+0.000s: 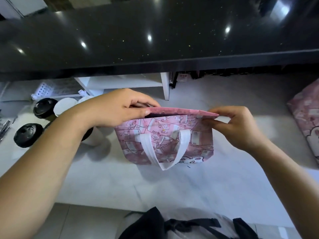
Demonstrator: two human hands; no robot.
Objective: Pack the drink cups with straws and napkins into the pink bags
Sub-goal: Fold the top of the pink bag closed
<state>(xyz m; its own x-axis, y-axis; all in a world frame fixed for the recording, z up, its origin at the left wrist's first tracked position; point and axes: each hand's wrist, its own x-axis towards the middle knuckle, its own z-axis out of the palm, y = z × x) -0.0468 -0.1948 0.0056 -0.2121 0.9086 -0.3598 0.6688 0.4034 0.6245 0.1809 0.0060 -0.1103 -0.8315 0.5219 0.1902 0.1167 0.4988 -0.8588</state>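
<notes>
Pink bag point(164, 144), printed with cartoon animals and banknotes, stands upright near the middle of a white worktop point(172, 187), held at its top rim by both of a person's hands. The left hand point(117, 109) grips the rim's left end, fingers curled over the far side and thumb pressed on the near side. The right hand point(236, 126) pinches the right top corner between thumb and fingertips. A narrow dark slit shows in the mouth just beside the left thumb; what lies inside cannot be seen. A white handle point(155, 152) hangs in a loop down the near face.

To the left, apart from the bag, stand the drink cups: a black-lidded cup point(45, 108) at the back, a second black-lidded cup point(28, 135) nearer the camera, a white-topped cup point(64, 106) whose top is hard to make out, and a fourth cup point(94, 138) mostly hidden behind the left forearm.

A second pink bag point(307, 121) lies at the right edge, cut off by the frame. A glossy black counter point(155, 31) overhangs the back, with a white shelf point(129, 83) and a blurred perforated basket point(44, 88) below it. Dark fabric point(155, 225) with straps is cut off at the bottom edge
</notes>
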